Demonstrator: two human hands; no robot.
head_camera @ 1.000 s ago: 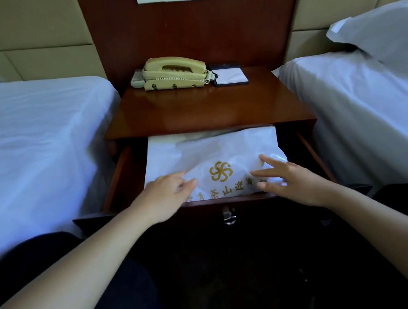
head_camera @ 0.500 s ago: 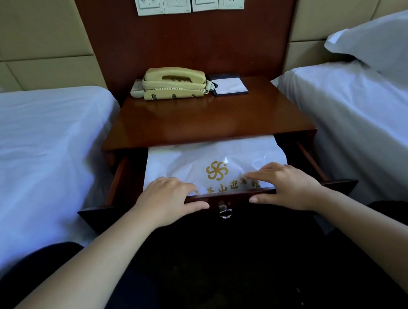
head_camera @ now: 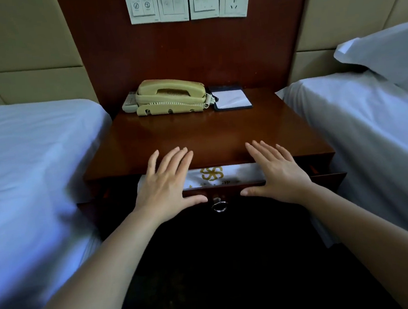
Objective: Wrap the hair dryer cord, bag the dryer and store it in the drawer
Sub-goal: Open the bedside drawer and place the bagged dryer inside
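Observation:
A white bag (head_camera: 229,175) with a gold pinwheel logo lies in the nightstand drawer (head_camera: 328,180); the hair dryer is hidden inside it. Only a narrow strip of the bag shows, since the drawer is pushed nearly in. My left hand (head_camera: 163,182) and my right hand (head_camera: 277,171) lie flat with straight fingers over the drawer's front edge, thumbs along the front panel. The fingertips reach over the nightstand top (head_camera: 208,134). A metal ring pull (head_camera: 219,206) hangs between the thumbs.
A beige telephone (head_camera: 169,97) and a notepad (head_camera: 231,99) in a dark holder sit at the back of the nightstand. White-sheeted beds (head_camera: 31,164) flank it left and right (head_camera: 368,127). A pillow (head_camera: 386,49) lies at the far right. Switches and a socket (head_camera: 188,1) hang above.
Both hands left the bag, moved to the drawer's front edge and pushed it inward. The drawer went from wide open to almost shut, hiding most of the bag.

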